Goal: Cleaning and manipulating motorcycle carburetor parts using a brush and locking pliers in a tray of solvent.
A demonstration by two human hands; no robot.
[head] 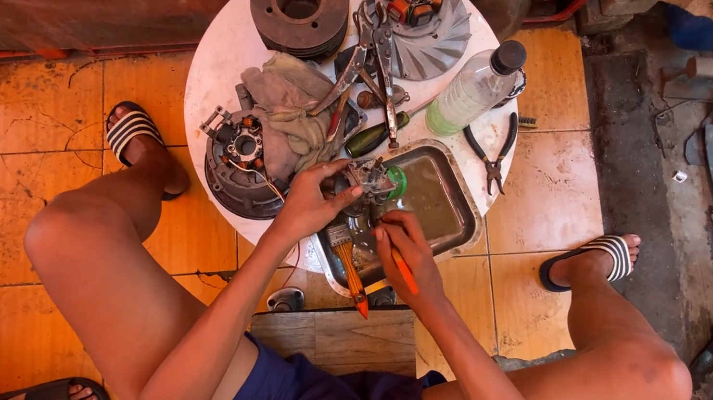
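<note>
The round white desk (214, 68) sat between the person's knees, crowded w/ parts: a rusty finned cylinder (299, 4) at the far edge, a finned fan wheel w/ copper coils (416, 17) just right of it, a round stator housing (238, 164) at the near-left edge, a grey rag (290, 105) beside it. A steel tray (435, 199) holding murky liquid overhung the near-right rim of the desk, & a clear plastic bottle (474, 89) lay tilted behind it, w/ pliers (493, 156) close to the right rim. Over the tray's near-left corner the left hand (308, 206) was closed round a small carburettor-like metal part (372, 178) w/ a green ring, held clear of the liquid. The right hand (405, 256) was curled shut on an orange-handled brush (382, 278), bristles approx. down at the tray's near end. Judged step: cleaning the small part over the tray; next move prob. called for turning the part to bring another face to the brush while keeping both over the tray so drips landed inside. Room was tight: scissors-like tools (369, 75) & a green-handled screwdriver (372, 139) lay just beyond the hands, so open space was mostly toward the body & above the tray. The tray's overhang looked like the tipping risk.
</note>
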